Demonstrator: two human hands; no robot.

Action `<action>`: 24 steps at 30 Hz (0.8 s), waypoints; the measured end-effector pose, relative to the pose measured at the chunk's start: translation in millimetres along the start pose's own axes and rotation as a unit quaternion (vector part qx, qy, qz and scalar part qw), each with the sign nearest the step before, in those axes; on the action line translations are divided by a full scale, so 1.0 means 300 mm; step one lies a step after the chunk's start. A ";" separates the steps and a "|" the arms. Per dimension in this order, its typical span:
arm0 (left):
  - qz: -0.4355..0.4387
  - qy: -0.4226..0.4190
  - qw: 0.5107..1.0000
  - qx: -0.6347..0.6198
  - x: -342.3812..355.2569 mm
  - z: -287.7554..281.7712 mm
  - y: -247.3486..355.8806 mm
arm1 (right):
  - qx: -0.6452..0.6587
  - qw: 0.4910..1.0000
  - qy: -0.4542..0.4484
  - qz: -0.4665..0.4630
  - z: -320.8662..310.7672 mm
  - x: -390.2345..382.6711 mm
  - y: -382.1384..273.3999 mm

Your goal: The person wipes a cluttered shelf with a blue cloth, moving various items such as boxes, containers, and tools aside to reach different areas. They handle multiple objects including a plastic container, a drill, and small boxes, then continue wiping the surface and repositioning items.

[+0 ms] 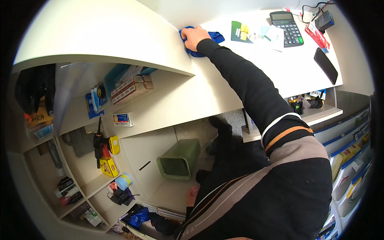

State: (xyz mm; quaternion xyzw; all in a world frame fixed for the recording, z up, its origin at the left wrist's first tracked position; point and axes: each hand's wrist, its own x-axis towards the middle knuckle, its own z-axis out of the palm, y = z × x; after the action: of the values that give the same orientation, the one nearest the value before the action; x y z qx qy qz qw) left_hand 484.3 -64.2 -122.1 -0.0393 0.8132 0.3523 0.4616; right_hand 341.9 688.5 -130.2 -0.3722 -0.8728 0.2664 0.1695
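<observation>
Nearest, the left hand (192,196) hangs low beside the hip, fingers loosely curled and holding nothing that shows. Under the counter a green plastic bin (179,159) stands on the floor; left of it, open white shelves (86,178) hold small yellow boxes (109,166), a pale blue roll and dark bottles. Higher up lie long red-and-white cartons (130,89) and 1 small white box with a blue label (123,119). Farthest, the right hand (195,37) presses a crumpled blue cloth (216,37) flat against the white countertop (240,72) at its far corner — wiping seems under way, the stretch toward the black calculator (287,23) judged not yet reached.
</observation>
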 end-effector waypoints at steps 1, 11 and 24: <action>-0.003 -0.001 1.000 0.004 -0.006 0.005 -0.015 | -0.004 0.999 -0.028 -0.013 -0.028 -0.001 -0.011; -0.111 -0.085 0.962 -0.234 0.048 0.035 0.043 | -0.205 0.968 0.004 -0.143 -0.017 -0.109 0.011; -0.122 -0.003 0.986 -0.112 0.065 0.092 -0.065 | -0.251 0.957 -0.053 -0.135 -0.058 -0.027 0.001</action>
State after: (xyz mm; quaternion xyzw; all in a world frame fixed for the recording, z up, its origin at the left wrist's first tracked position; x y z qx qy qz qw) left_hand 500.6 -56.9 -156.9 -0.1883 0.7566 0.3820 0.4961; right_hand 356.0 688.7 -117.3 -0.2669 -0.9614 0.0329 0.0587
